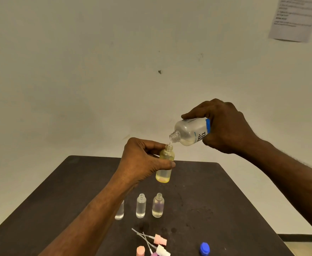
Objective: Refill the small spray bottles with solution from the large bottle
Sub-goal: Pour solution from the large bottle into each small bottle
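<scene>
The right hand (225, 128) is gripping the large bottle (190, 133) around its labelled body, tipping it so its open neck is pointing down and to the left. Only a little clear solution is pooling in its lower side. Just below that neck, the left hand (142, 161) is wrapping its fingers and thumb round a small yellow-tinted spray bottle (165, 164), holding it upright in the air above the dark table (225, 200); a thin trickle seems to be falling toward its mouth, though it is too fine to be sure.

Both bottles are being held in mid-air, and the small mouth is narrow, so any wobble in either wrist would likely be sending solution down the outside and onto the table. With so little left in the large bottle, a steeper tilt may bring a sudden gulp that overshoots.

Nearer the person, three more small clear bottles (140, 206) are standing uncapped, one partly hidden behind the left forearm; a careless elbow could be knocking them over. Spray pump heads (159, 240) and a blue cap (204, 248) are lying at the near edge.
</scene>
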